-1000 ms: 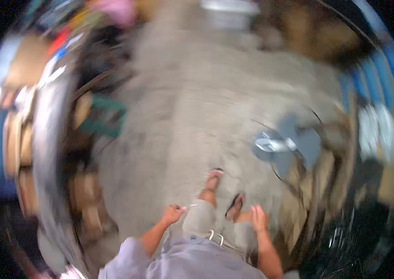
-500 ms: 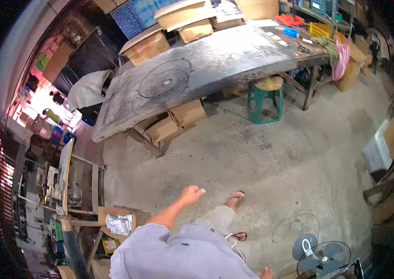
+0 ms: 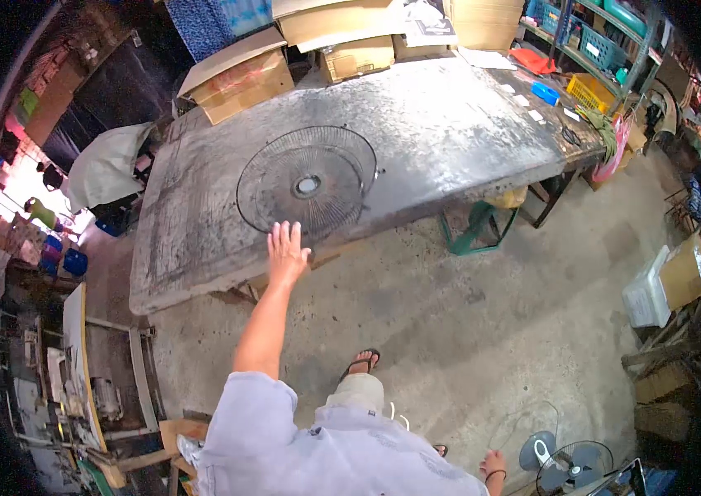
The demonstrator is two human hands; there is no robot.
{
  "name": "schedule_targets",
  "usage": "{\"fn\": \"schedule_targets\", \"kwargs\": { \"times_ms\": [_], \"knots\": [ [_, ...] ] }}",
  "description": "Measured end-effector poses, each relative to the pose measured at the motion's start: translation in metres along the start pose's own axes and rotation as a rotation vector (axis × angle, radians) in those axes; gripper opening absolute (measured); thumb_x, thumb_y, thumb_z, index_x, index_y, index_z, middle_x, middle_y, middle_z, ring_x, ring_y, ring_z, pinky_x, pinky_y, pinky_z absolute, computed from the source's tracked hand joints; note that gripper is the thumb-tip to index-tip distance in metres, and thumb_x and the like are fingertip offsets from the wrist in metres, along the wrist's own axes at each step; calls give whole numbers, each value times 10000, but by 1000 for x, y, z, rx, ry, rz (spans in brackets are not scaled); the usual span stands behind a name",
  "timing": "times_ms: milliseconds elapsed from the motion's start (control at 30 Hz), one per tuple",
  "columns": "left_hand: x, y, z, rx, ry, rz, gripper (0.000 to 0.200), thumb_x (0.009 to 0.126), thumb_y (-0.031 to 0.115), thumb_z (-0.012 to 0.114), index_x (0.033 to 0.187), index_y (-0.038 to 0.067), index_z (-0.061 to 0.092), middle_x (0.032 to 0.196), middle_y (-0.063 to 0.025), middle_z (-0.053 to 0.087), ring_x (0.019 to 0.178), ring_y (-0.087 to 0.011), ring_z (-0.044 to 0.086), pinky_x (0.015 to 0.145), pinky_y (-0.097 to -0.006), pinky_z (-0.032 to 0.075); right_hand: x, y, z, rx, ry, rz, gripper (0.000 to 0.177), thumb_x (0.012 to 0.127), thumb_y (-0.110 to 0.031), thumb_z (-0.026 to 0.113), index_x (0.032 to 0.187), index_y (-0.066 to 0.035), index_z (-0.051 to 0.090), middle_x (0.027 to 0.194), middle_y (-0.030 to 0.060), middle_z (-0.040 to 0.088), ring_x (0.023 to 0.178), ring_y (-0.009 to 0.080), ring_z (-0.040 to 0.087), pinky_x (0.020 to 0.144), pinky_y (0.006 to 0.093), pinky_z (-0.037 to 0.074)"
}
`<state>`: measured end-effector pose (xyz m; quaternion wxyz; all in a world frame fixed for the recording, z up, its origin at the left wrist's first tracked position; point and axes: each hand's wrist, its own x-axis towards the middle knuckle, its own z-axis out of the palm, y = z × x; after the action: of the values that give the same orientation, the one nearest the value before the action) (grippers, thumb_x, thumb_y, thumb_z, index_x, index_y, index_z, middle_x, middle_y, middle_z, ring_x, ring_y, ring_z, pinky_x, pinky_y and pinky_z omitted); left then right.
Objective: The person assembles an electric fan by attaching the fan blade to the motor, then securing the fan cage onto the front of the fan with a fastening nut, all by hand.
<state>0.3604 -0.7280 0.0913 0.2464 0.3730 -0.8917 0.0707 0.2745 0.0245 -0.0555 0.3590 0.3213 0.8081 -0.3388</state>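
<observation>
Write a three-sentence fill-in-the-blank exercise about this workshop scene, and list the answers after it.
1. The left hand reaches, fingers open, toward a round wire fan guard lying flat on the grey ____.
2. The right hand hangs low beside a standing ____ on the floor.
3. Tucked partly underneath is a stool with ____ legs.

Missing words: table; fan; green.
</observation>
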Motion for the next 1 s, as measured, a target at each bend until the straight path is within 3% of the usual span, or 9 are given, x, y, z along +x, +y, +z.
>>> {"fn": "schedule_targets", "kwargs": {
  "times_ms": [100,300,367,467,567,667,767,900,1000],
  "knots": [
    [20,-33,33,27,-238,209,211,831,277,626,886,85,557,861,-78,563,964,-279,525,968,-496,341,-44,-96,42,-104,-214,-348,221,848,-174,595,994,-8,575,771,56,582,575,145,558,481,273,450],
    [126,-14,-52,-349,72,270,250,863,336,588,851,90,546,774,-97,576,754,-325,574,624,-423,435,-72,-162,36,-56,-64,-668,209,854,-151,588,1008,-9,590,796,41,583,617,118,558,516,241,462],
    [175,2,-104,-479,-120,12,256,856,321,608,857,74,539,779,-137,611,751,-352,592,630,-453,446,-54,-150,25,-210,70,-719,245,838,-172,607,1015,-2,598,824,105,621,766,226,593,692,334,483],
    [244,21,-156,-570,-128,91,305,885,365,556,843,64,566,814,-166,636,786,-362,608,648,-454,456,-95,-172,5,-368,345,-930,251,813,-167,613,998,2,604,889,149,620,846,303,584,783,371,463],
    [274,106,-225,-608,-199,345,419,912,453,471,836,70,623,841,-178,643,827,-357,615,686,-451,463,-212,-263,-29,-260,447,-983,218,819,-142,584,981,3,598,977,179,600,966,330,553,882,403,427],
    [244,236,-269,-558,-157,776,454,901,453,496,782,31,615,797,-194,633,778,-371,608,682,-458,466,-297,-325,-66,-176,724,-1477,295,827,-65,591,1120,-30,598,1185,159,579,1125,334,520,1002,403,370],
    [172,368,-293,-779,-260,1126,414,878,390,564,723,7,588,715,-226,586,704,-396,591,607,-469,443,-351,-350,-85,-121,926,-1700,517,853,-378,614,1244,-57,515,1267,154,512,1201,331,455,1023,419,346],
    [61,490,-337,-699,-343,1414,383,862,405,570,711,57,626,700,-173,614,731,-368,608,629,-474,457,-297,-308,-121,178,1079,-1765,695,691,-585,702,1154,-88,553,1002,121,620,846,293,606,758,398,485],
    [-3,552,-357,-932,-484,1444,267,802,306,685,782,46,628,714,-155,615,695,-345,603,619,-434,461,-289,-229,-177,281,827,-1064,373,719,-268,796,976,-52,633,850,64,648,650,123,544,593,281,459]
  ]
}}
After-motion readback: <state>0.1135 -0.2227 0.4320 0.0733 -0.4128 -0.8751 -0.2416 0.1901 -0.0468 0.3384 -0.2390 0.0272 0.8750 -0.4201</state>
